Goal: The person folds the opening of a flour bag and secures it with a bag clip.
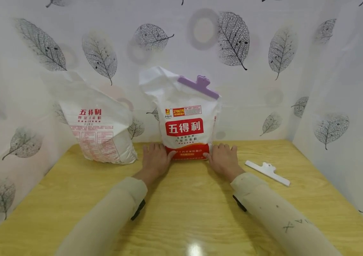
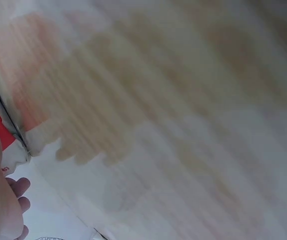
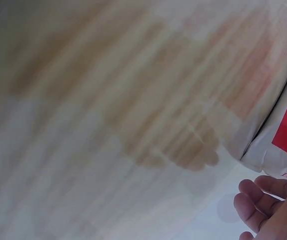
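A white and red flour bag (image 1: 186,128) stands upright near the back of the table, a purple clip (image 1: 199,85) across its slanted top. At its lower left side is my left hand (image 1: 156,158), fingers pointing forward, thumb against the front. My right hand (image 1: 224,158) mirrors it at the lower right, its thumb also touching the front. In the right wrist view the fingers (image 3: 263,197) are loosely bent beside the bag. Only part of the left hand (image 2: 3,200) shows in the left wrist view, beside the bag's red print.
Another white flour bag (image 1: 99,131), with no clip visible, leans at the left. On the right of the wooden table (image 1: 181,213) lies a white clip (image 1: 267,171). Leaf-patterned sheeting (image 1: 175,21) encloses the back and sides.
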`<move>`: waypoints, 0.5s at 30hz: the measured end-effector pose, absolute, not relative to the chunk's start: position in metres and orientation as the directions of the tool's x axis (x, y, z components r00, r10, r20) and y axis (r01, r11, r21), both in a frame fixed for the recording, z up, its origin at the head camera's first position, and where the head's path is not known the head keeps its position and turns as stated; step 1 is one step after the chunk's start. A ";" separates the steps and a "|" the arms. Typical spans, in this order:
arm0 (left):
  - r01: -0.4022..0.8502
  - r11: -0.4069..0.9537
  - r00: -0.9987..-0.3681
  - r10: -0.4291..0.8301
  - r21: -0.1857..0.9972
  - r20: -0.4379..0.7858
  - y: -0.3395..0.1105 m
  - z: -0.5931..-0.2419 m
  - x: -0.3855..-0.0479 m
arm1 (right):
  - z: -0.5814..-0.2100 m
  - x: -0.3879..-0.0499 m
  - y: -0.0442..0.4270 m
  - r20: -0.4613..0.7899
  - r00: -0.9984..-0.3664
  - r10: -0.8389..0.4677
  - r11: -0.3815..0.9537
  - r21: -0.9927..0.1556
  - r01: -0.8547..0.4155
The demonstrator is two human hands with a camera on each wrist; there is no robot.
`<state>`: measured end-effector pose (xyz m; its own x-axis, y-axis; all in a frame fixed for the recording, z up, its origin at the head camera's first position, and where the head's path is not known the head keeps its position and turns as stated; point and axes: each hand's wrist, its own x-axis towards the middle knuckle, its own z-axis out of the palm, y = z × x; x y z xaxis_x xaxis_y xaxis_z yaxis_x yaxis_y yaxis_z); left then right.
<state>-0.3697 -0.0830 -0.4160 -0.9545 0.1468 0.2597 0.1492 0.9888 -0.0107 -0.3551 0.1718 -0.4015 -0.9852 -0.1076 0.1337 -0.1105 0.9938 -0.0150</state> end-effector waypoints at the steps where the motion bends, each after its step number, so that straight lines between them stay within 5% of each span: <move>1: 0.149 0.989 -0.954 0.147 -0.013 0.260 -0.082 -0.416 -0.371 | -0.402 -0.356 0.172 0.132 -0.986 -0.104 0.994 -0.017 -0.107; 15: 0.136 0.991 -0.955 0.134 -0.010 0.266 -0.078 -0.418 -0.381 | -0.404 -0.367 0.172 0.135 -0.988 -0.073 0.997 0.006 -0.073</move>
